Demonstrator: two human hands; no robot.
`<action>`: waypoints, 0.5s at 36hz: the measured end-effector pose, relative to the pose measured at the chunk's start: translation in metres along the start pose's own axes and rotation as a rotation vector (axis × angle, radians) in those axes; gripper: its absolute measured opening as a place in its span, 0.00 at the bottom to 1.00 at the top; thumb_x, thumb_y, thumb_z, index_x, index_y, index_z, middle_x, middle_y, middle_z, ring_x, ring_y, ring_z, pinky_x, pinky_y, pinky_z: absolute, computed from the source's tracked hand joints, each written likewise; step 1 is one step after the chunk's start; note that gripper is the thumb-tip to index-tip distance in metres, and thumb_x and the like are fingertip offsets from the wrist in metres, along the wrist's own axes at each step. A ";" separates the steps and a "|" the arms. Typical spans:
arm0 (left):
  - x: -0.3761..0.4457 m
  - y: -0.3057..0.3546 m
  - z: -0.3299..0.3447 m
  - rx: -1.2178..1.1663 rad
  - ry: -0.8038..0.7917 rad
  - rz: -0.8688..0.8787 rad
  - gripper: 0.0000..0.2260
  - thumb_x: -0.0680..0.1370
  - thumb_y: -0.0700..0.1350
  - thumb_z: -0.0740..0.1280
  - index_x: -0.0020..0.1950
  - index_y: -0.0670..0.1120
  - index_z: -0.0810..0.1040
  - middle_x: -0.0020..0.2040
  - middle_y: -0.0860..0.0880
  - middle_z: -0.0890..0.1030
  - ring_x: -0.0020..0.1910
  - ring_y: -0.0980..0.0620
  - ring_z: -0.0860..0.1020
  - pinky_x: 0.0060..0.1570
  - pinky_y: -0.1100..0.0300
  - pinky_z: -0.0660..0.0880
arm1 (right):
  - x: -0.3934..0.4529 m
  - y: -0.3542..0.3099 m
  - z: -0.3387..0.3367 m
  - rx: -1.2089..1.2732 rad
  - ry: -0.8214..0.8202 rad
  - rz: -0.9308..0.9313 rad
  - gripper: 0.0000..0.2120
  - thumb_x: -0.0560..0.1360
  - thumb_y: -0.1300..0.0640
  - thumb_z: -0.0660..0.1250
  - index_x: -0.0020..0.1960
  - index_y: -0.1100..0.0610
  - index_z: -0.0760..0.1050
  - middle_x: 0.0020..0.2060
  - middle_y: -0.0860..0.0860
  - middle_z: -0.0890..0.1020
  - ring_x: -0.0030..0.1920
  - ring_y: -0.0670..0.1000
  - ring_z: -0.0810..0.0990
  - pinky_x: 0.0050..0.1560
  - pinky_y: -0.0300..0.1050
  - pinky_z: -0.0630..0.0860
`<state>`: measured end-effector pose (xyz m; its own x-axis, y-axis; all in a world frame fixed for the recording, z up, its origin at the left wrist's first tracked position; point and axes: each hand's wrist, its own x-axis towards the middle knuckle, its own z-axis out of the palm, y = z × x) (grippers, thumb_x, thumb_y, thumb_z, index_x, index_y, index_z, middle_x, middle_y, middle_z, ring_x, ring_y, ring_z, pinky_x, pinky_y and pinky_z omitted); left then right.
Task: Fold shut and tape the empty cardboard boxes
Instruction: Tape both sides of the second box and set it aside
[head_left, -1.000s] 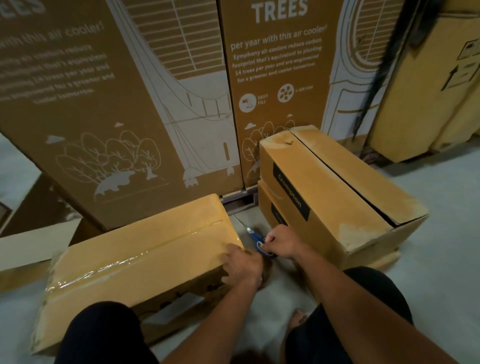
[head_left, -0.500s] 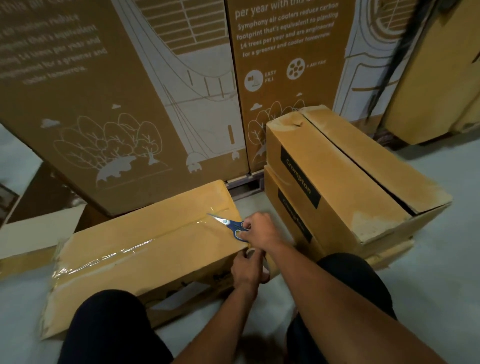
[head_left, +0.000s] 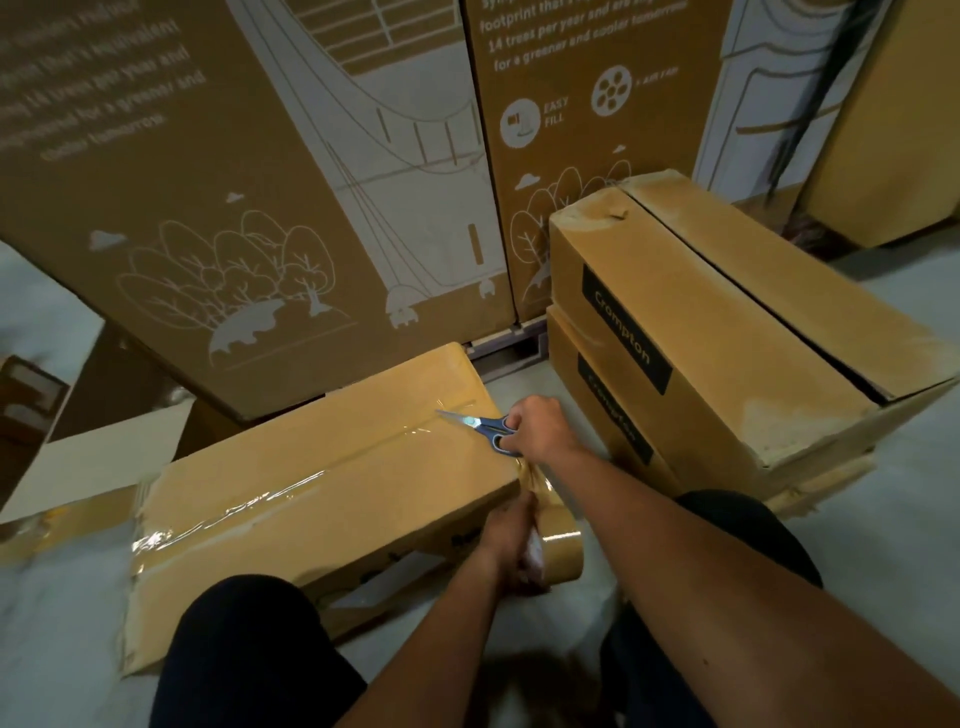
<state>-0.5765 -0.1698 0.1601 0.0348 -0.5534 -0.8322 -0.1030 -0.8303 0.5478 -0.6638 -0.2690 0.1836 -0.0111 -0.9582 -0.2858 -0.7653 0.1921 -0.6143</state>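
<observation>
We are looking down at a flat cardboard box (head_left: 311, 499) lying on the pale floor (head_left: 893, 519) in front of the person's knees, its top flaps folded shut and a glossy strip of clear tape (head_left: 291, 486) running along the seam. The right hand (head_left: 540, 423) is gripping a pair of blue-handled scissors (head_left: 480, 423) with fingers through the loops, and the blades are pointing left over the near right corner of the box top, close to the tape end. The left hand (head_left: 511, 540) is curling around a brown tape roll (head_left: 558, 540), holding it against the box's right end, where a stretch of tape is leading up from the roll to the box edge. To the right, two boxes are sitting stacked, each bearing a black "Crompton" label; the upper box (head_left: 727, 332) is showing a dark gap between its top flaps, and we are seeing no tape across that seam. Tall printed cartons (head_left: 208, 182) are standing behind everything, and a loose sheet of cardboard (head_left: 88, 467) is lying at the left.
</observation>
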 end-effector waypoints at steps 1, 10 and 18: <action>0.004 0.001 0.002 -0.006 0.062 0.101 0.08 0.77 0.50 0.65 0.42 0.49 0.81 0.43 0.44 0.81 0.46 0.42 0.79 0.51 0.48 0.75 | 0.002 0.001 -0.003 0.002 -0.024 -0.004 0.07 0.69 0.57 0.75 0.39 0.61 0.81 0.38 0.52 0.81 0.41 0.50 0.78 0.39 0.43 0.75; 0.003 -0.003 0.018 -0.147 0.171 0.281 0.06 0.79 0.37 0.64 0.44 0.44 0.78 0.42 0.47 0.78 0.46 0.49 0.74 0.46 0.63 0.69 | -0.009 0.045 -0.103 -0.004 -0.410 0.161 0.11 0.72 0.54 0.74 0.46 0.62 0.80 0.35 0.53 0.82 0.32 0.47 0.79 0.30 0.37 0.74; 0.002 -0.011 0.023 -0.098 0.191 0.346 0.06 0.81 0.42 0.63 0.53 0.48 0.79 0.44 0.49 0.79 0.38 0.55 0.75 0.31 0.68 0.73 | -0.012 0.092 -0.102 0.049 -0.799 0.452 0.23 0.61 0.54 0.82 0.50 0.63 0.79 0.37 0.55 0.78 0.32 0.47 0.76 0.36 0.38 0.78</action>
<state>-0.5980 -0.1603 0.1503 0.2001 -0.7959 -0.5714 -0.0465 -0.5902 0.8059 -0.7995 -0.2609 0.2052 0.1597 -0.3618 -0.9185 -0.7684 0.5385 -0.3458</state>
